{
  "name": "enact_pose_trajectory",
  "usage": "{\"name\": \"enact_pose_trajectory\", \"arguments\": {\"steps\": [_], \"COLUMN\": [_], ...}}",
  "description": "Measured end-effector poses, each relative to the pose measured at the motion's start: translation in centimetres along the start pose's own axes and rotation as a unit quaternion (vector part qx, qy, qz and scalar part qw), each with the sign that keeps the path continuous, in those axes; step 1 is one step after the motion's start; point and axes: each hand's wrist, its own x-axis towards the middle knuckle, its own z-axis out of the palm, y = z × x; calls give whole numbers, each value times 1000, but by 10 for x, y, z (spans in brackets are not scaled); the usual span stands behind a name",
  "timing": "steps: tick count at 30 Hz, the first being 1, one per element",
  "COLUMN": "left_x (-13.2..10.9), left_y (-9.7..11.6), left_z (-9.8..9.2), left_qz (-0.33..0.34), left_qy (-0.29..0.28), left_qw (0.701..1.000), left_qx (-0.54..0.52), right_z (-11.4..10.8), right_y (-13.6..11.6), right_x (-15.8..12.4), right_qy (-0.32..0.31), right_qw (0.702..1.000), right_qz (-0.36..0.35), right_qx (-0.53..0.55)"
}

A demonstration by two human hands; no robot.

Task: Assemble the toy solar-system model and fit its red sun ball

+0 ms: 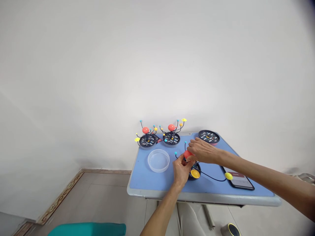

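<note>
A solar system model with a round black base (195, 174) stands near the front of the table. My right hand (203, 150) comes in from the right, its fingers closed on the model's red ball (187, 154). Just below the ball, my left hand (181, 169) pinches the upper part of the model; its fingertips hide the exact spot. An orange ball (195, 173) sits in front of the base. On a long curved black arm, a yellow ball (228, 176) sticks out to the right. Small blue balls rise on thin arms behind my left hand.
Two similar models (147, 141) (171, 139) stand at the back left of the blue table (142, 178). A clear round lid (158, 161) lies left of my hands. A round black disc (209, 136) is at the back right, a tablet (242, 182) at the front right.
</note>
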Motion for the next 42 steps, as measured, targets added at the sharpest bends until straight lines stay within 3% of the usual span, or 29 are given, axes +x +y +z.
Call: {"name": "enact_pose_trajectory", "arguments": {"steps": [5, 14, 20, 23, 26, 28, 31, 34, 38, 42], "left_x": [2, -2, -13, -32, -56, -66, -67, -58, -44, -29], "left_y": [-6, 6, 18, 22, 23, 22, 21, 20, 16, 13], "left_z": [3, 0, -9, -24, -53, -78, -108, -111, -76, -40], "left_qz": [22, -34, -61, -32, 18, 96, 133, 130, 103, 15], "left_qy": [5, 13, 8, 19, 60, 107, 163, 143, 53, 45], "left_qw": [1000, 999, 997, 994, 984, 954, 892, 861, 857, 814], "left_qx": [15, 24, 43, 101, 167, 262, 401, 470, 503, 578], "right_z": [-1, -5, -29, -49, -63, -62, -37, 9, 67, 89], "right_y": [-5, -7, 7, 13, 7, -8, -45, -86, -120, -127], "right_x": [0, -1, -11, -36, -75, -102, -126, -124, -99, -80], "right_qy": [2, -18, 18, 74, 145, 140, 73, 7, 54, 85], "right_qw": [1000, 998, 997, 991, 967, 940, 900, 879, 882, 879], "right_qz": [17, 42, 70, 102, 148, 192, 214, 230, 336, 431], "right_qx": [-24, -34, -17, 43, 147, 244, 372, 418, 326, 185]}}
